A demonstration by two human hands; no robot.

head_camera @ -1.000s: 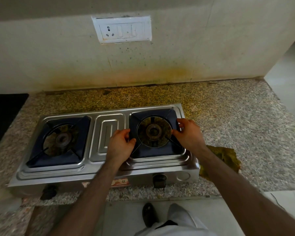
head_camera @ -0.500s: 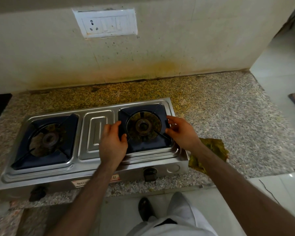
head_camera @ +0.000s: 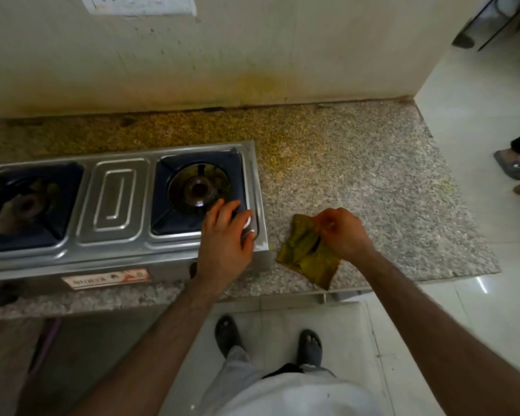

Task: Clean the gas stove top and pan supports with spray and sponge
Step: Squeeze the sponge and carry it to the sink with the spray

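Gas stove (head_camera: 117,205): a two-burner stainless steel unit is being borne by the granite counter (head_camera: 357,175), set towards its left part, close to the front edge. A red and white label (head_camera: 107,278) is being shown on the front panel.

Right pan support (head_camera: 174,217): a dark square frame is being seated around the right burner (head_camera: 199,189), with thin arms reaching towards the centre. Brownish staining is being shown on the ring around the burner.

Left pan support (head_camera: 54,232): a matching dark frame is being seated around the left burner (head_camera: 27,205); this part is being rendered blurred.

Left hand (head_camera: 227,238): it is being rested palm-down on the stove's front right corner, fingers nearly straight and lying over the near right corner of the right pan support. Nothing is being gripped by it.

Right hand (head_camera: 341,231): it is being held over the counter just right of the stove, fingers curled, and the upper edge of a crumpled yellow-green cloth (head_camera: 308,259) is being pinched by them.

Cloth: the rest of it is being left lying on the counter, just beside the stove's right end.

Wall (head_camera: 222,55): yellowish stains are being shown low on it, behind the stove.

Floor (head_camera: 493,310): pale tiles are being stood on by the person, in dark sandals (head_camera: 228,334).
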